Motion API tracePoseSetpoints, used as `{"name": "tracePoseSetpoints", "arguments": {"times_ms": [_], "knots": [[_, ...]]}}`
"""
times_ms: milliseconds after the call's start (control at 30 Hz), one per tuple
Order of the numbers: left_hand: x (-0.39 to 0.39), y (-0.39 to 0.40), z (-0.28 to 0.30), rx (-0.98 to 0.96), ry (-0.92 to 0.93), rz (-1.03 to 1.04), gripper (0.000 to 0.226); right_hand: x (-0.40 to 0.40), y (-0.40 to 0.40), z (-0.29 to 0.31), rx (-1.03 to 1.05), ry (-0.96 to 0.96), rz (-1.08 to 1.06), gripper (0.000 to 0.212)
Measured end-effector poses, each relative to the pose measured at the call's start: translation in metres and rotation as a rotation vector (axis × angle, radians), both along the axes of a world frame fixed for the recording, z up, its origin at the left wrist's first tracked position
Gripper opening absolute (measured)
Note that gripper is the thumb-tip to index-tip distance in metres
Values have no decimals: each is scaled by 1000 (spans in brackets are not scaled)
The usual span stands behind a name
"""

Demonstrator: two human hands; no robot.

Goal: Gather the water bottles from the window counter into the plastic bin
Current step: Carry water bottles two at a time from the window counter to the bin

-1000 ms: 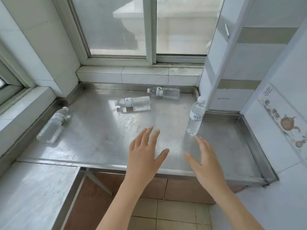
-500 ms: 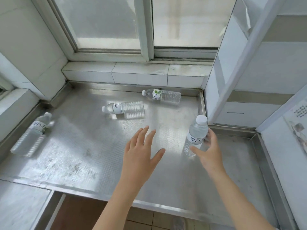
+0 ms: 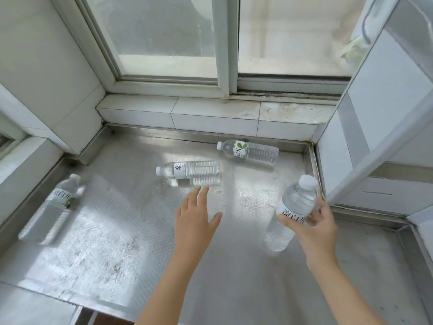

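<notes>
Since a moment ago right hand [image 3: 312,227] has closed round the upright bottle [image 3: 290,212] on the steel worktop [image 3: 234,277]; left hand [image 3: 193,221], fingers straight, has neared the middle bottle [image 3: 191,172]. Two more lie flat: back bottle [image 3: 249,151] by the sill; left bottle [image 3: 50,208] at the edge.

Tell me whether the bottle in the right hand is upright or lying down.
Upright, slightly tilted: the held bottle has its cap on top.

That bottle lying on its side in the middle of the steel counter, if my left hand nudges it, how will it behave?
The middle bottle would probably roll: it lies on its round side on the smooth steel counter. It looks full of water, so likely fairly heavy for its size. Its thin ribbed plastic may give slightly under the left hand.
</notes>
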State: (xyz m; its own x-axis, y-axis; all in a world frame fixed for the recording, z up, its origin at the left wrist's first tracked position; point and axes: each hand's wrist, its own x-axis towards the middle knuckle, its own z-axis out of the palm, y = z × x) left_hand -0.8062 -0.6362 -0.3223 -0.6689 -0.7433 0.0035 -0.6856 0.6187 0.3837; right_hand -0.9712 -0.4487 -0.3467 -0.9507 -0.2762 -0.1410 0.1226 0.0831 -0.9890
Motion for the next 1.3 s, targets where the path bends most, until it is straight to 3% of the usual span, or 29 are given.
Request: {"name": "tracePoseSetpoints", "arguments": {"times_ms": [133, 400, 533, 667, 700, 733, 833, 1000, 1167, 1300], "knots": [[-30, -81, -15, -98, -104, -38, 78, 6, -49, 16, -63, -37, 19, 88], [-89, -183, -63, -263, -544, -288, 82, 20, -129, 32, -97, -82, 91, 69], [-95, -193, -70, -308, -513, -424, 67, 23, -138, 32, -67, -89, 78, 61], [-81, -197, -74, -366, -384, -823, 58, 25, -135, 33, -29, -99, 58, 67], [-77, -195, -74, -330, -340, -823, 56, 25, -134, 32, -23, -99, 52, 67], [-74, -192, -76, -286, -270, -757, 57, 26, -133, 32, -19, -97, 48, 66], [-75, -175, -73, 135, 59, -240, 55, 30, -129, 31, -17, -102, 23, 64], [-89, -152, -71, 557, 43, 50, 97, 35, -119, 33, -18, -110, -22, 69], [-91, -151, -70, 650, 122, 127, 95, 36, -96, 38, -43, -100, -71, 69], [-85, -128, -51, 755, 274, 16, 103, 36, -70, 48, -64, -87, -125, 65]]}}
